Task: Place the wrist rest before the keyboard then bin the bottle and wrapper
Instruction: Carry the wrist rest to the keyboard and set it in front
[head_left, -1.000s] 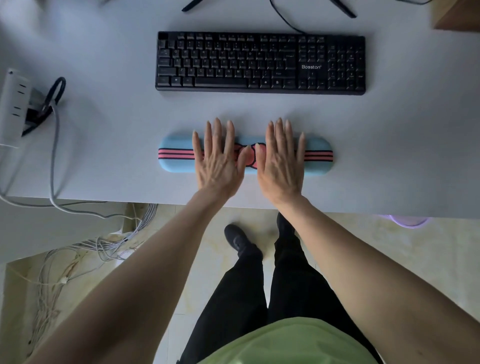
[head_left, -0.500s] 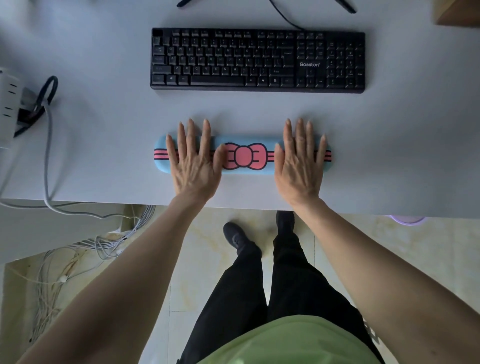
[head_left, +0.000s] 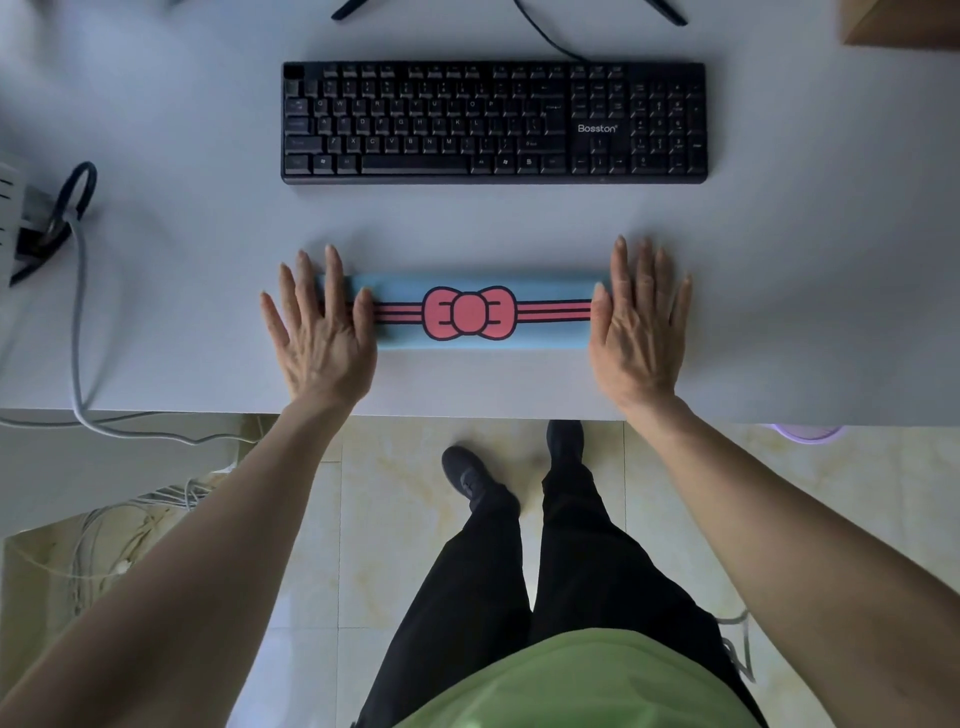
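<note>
A light blue wrist rest (head_left: 470, 285) with pink stripes and a pink bow lies flat on the white desk (head_left: 779, 312), parallel to the black keyboard (head_left: 493, 122) and a hand's width nearer to me. My left hand (head_left: 322, 332) lies flat, fingers spread, over the rest's left end. My right hand (head_left: 639, 327) lies flat over its right end. Neither hand grips anything. No bottle or wrapper is in view.
A white power strip with a black plug (head_left: 31, 218) and grey cable (head_left: 78, 312) sits at the desk's left edge. A wooden box corner (head_left: 904, 23) is at the back right. A purple rim (head_left: 805, 432) shows under the desk's front edge. Loose cables (head_left: 104, 540) lie on the floor.
Both hands have slid apart along the wrist rest from its middle to its two ends, uncovering the pink bow. The rest itself has stayed in place.
</note>
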